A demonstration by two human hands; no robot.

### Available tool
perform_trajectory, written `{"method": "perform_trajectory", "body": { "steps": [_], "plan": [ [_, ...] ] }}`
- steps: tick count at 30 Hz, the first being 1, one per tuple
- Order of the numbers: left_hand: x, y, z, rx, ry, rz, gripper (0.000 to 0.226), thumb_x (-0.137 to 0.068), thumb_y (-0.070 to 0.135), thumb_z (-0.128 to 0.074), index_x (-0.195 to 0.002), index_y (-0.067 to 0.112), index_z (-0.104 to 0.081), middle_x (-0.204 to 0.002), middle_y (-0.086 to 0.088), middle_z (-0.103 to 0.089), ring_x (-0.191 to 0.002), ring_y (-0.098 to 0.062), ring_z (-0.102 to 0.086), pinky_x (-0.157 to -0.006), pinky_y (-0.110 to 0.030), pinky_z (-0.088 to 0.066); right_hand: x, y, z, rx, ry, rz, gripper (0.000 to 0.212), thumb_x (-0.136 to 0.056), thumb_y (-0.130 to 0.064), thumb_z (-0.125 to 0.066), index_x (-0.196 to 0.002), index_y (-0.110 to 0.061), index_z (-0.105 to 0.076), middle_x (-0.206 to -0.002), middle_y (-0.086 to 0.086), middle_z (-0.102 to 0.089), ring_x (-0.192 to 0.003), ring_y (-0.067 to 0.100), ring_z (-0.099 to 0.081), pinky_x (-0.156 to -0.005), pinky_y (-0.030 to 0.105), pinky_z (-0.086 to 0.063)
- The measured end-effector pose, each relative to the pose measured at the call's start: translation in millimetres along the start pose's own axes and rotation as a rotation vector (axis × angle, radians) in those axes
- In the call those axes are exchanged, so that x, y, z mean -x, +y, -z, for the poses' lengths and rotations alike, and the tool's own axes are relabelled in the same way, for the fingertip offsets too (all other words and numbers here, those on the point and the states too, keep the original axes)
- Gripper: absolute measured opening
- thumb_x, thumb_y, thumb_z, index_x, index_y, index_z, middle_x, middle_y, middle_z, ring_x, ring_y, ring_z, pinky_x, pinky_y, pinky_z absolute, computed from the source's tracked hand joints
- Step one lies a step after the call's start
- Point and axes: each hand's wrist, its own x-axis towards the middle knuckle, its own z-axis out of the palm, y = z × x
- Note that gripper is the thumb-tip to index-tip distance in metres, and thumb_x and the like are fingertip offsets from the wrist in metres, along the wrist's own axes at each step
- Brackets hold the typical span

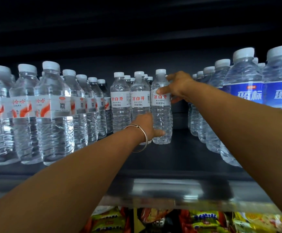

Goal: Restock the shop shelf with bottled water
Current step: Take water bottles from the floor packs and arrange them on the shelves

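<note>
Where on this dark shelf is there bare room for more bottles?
Bare dark shelf lies right of the white-labelled bottle that both hands touch, up to the blue-labelled bottles, plus the strip in front. Left, the red-and-white-labelled bottles stand packed tight.

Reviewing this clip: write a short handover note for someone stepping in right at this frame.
Right hand grips the upper part of the rightmost red-lettered bottle, which stands upright on the dark shelf. Left hand touches its lower part; whether it grips is unclear.
Done: three red-lettered columns stand side by side.
Left: a bare gap between this bottle and the blue-labelled bottles probably still needs filling. No spare stock in view.
</note>
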Motion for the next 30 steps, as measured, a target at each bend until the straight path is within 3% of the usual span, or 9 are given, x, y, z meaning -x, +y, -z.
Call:
{"method": "perform_trajectory", "body": {
  "steps": [7,9,11,14,19,23,27,30],
  "plan": [
    [15.2,1.6,6.7,0.052,0.020,-0.048,0.050,-0.085,0.039,-0.062,-0.119,0.004,-0.048,-0.118,-0.012,-0.057,-0.108,-0.028,-0.054,-0.081,-0.029,-0.041,13.9,4.0,-4.4,0.008,0.093,0.026,0.065,-0.073,-0.023,-0.079,-0.127,-0.002,-0.049,-0.120,0.014,-0.060,-0.100,0.029,-0.064,-0.085,0.042,-0.055],
    [22.4,1.6,8.5,0.078,0.049,-0.064,0.044,-0.086,0.037,-0.062,-0.114,0.005,-0.050,-0.115,-0.012,-0.059,-0.107,-0.029,-0.055,-0.082,-0.030,-0.042,22.9,3.3,-3.1,0.066,0.108,0.054,0.068,-0.076,-0.026,-0.077,-0.132,-0.006,-0.046,-0.124,0.006,-0.058,-0.108,0.023,-0.060,-0.092,0.030,-0.049],
    [32.5,1.5,11.3,0.117,0.093,-0.093,0.037,-0.085,0.035,-0.063,-0.106,0.008,-0.051,-0.111,-0.013,-0.059,-0.104,-0.030,-0.056,-0.084,-0.034,-0.043,39.7,1.3,-1.7,0.164,0.120,0.092,0.066,-0.081,-0.027,-0.071,-0.138,-0.010,-0.041,-0.125,-0.001,-0.054,-0.115,0.017,-0.053,-0.084,0.017,-0.038],
    [56.4,3.1,20.2,0.119,0.141,-0.150,0.039,-0.086,0.035,-0.062,-0.110,0.007,-0.051,-0.116,-0.012,-0.055,-0.108,-0.030,-0.052,-0.094,-0.040,-0.043,71.5,-3.5,-2.9,0.332,0.120,0.148,0.069,-0.088,-0.030,-0.064,-0.146,-0.015,-0.031,-0.140,0.008,-0.047,-0.124,0.021,-0.048,-0.086,0.019,-0.035],
    [106.5,5.9,32.6,0.037,0.223,-0.184,0.042,-0.085,0.041,-0.059,-0.115,0.012,-0.050,-0.125,-0.008,-0.050,-0.117,-0.028,-0.045,-0.100,-0.042,-0.037,130.9,-14.0,-3.3,0.497,0.077,0.138,0.064,-0.094,-0.023,-0.055,-0.149,-0.021,-0.022,-0.142,0.011,-0.045,-0.126,0.026,-0.046,-0.094,0.025,-0.038],
    [152.7,0.4,35.7,0.070,0.183,-0.235,0.047,-0.084,0.041,-0.061,-0.120,0.014,-0.048,-0.130,-0.007,-0.047,-0.123,-0.027,-0.041,-0.102,-0.041,-0.034,181.3,-19.8,-5.9,0.605,0.087,0.168,0.060,-0.093,-0.022,-0.057,-0.146,-0.017,-0.030,-0.141,0.012,-0.047,-0.129,0.026,-0.043,-0.097,0.024,-0.031],
    [205.1,-5.9,19.8,0.099,0.133,-0.315,0.049,-0.082,0.037,-0.064,-0.121,0.014,-0.047,-0.129,-0.007,-0.046,-0.123,-0.027,-0.039,-0.101,-0.041,-0.034,243.3,1.1,-22.2,0.747,0.099,0.222,0.069,-0.090,-0.023,-0.060,-0.148,-0.017,-0.023,-0.148,0.012,-0.038,-0.134,0.030,-0.036,-0.107,0.036,-0.031],
    [241.6,-10.1,-9.5,0.092,0.088,-0.340,0.054,-0.079,0.037,-0.067,-0.124,0.017,-0.045,-0.129,-0.005,-0.045,-0.124,-0.025,-0.039,-0.097,-0.038,-0.032,294.5,34.4,-38.9,0.857,0.028,0.277,0.070,-0.086,-0.021,-0.063,-0.147,-0.014,-0.028,-0.148,0.012,-0.037,-0.131,0.032,-0.037,-0.106,0.039,-0.033]
  ]
}}
